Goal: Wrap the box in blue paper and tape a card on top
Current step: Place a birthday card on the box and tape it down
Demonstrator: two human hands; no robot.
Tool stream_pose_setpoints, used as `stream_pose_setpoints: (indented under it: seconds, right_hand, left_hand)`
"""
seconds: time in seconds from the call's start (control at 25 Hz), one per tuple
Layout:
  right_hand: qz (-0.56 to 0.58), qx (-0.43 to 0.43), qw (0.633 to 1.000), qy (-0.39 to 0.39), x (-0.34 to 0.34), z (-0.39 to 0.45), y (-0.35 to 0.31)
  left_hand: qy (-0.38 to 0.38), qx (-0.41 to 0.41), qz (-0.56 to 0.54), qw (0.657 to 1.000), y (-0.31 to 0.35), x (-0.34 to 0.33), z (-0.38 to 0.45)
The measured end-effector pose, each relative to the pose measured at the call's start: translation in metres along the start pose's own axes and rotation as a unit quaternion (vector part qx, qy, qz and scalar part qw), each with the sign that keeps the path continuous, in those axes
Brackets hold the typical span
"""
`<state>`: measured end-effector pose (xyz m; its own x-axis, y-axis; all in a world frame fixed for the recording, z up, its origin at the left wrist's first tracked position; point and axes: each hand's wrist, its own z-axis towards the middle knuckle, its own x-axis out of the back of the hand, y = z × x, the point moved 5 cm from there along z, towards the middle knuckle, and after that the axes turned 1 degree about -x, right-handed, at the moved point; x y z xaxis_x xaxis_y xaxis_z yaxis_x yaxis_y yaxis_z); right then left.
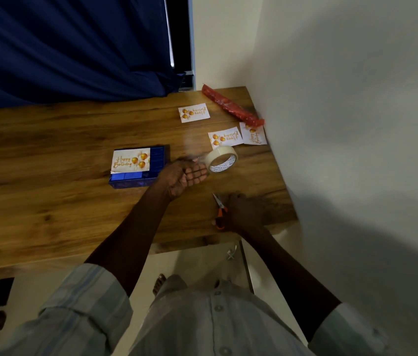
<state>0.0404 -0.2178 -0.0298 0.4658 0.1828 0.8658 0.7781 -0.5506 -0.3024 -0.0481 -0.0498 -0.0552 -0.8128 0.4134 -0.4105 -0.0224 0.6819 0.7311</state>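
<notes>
The box wrapped in blue paper point(151, 173) lies on the wooden table point(48, 188), with a white "Happy Birthday" card point(130, 160) on its top. My left hand point(185, 177) is just right of the box and holds a roll of clear tape point(222, 160) lifted off the table. Nearer the front right edge, my right hand point(246, 214) rests on the table with its fingers closed around orange-handled scissors point(220, 209), blades pointing away from me.
Three spare birthday cards point(193, 113), point(224, 136), point(253, 134) lie at the back right. A red paper roll point(231, 106) leans by the white wall point(344, 124). A dark blue curtain point(69, 47) hangs behind the table.
</notes>
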Motion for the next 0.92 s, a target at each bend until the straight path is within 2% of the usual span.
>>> stream_pose_setpoints:
  seconds: [0.16, 0.2, 0.28, 0.36, 0.4, 0.48, 0.52, 0.56, 0.6, 0.64, 0.84, 0.92]
  right_hand:
    - [0.138, -0.026, 0.99, 0.004, -0.007, 0.004, 0.007]
    - [0.201, -0.021, 0.979, 0.007, -0.008, 0.006, 0.01]
    - [0.369, -0.025, 0.929, -0.006, -0.009, 0.008, 0.014]
    - [0.52, -0.02, 0.853, -0.045, -0.008, 0.009, 0.011]
    - [0.603, -0.014, 0.794, -0.078, -0.007, 0.01, 0.007]
    - [0.765, 0.002, 0.623, -0.162, -0.011, 0.014, 0.0]
    - [0.808, 0.014, 0.554, -0.197, -0.012, 0.017, -0.001]
    - [0.825, 0.018, 0.522, -0.214, -0.012, 0.018, -0.001]
    - [0.828, 0.03, 0.515, -0.221, -0.013, 0.02, -0.001]
    - [0.82, 0.041, 0.526, -0.222, -0.014, 0.021, 0.0]
    - [0.771, 0.038, 0.608, -0.186, -0.019, 0.027, 0.001]
    - [0.733, 0.036, 0.657, -0.174, -0.019, 0.029, -0.001]
  left_hand:
    - [-0.002, 0.004, 0.002, 1.0, -0.001, -0.001, -0.003]
    - [-0.003, 0.004, 0.002, 1.0, -0.001, -0.002, -0.003]
    - [-0.004, 0.003, 0.007, 1.0, 0.001, -0.001, -0.005]
    - [-0.008, 0.003, 0.011, 1.0, 0.002, -0.002, -0.005]
    - [-0.008, 0.003, 0.013, 1.0, 0.002, -0.003, -0.006]
    - [-0.008, 0.004, 0.02, 1.0, 0.003, -0.005, -0.007]
    - [-0.008, 0.005, 0.022, 1.0, 0.003, -0.005, -0.006]
    - [-0.009, 0.007, 0.024, 1.0, 0.004, -0.005, -0.006]
    - [-0.009, 0.009, 0.024, 1.0, 0.004, -0.005, -0.005]
    - [-0.009, 0.011, 0.023, 1.0, 0.004, -0.004, -0.005]
    - [-0.01, 0.01, 0.03, 0.999, 0.007, -0.003, -0.006]
    - [-0.011, 0.011, 0.034, 0.999, 0.006, -0.002, -0.006]
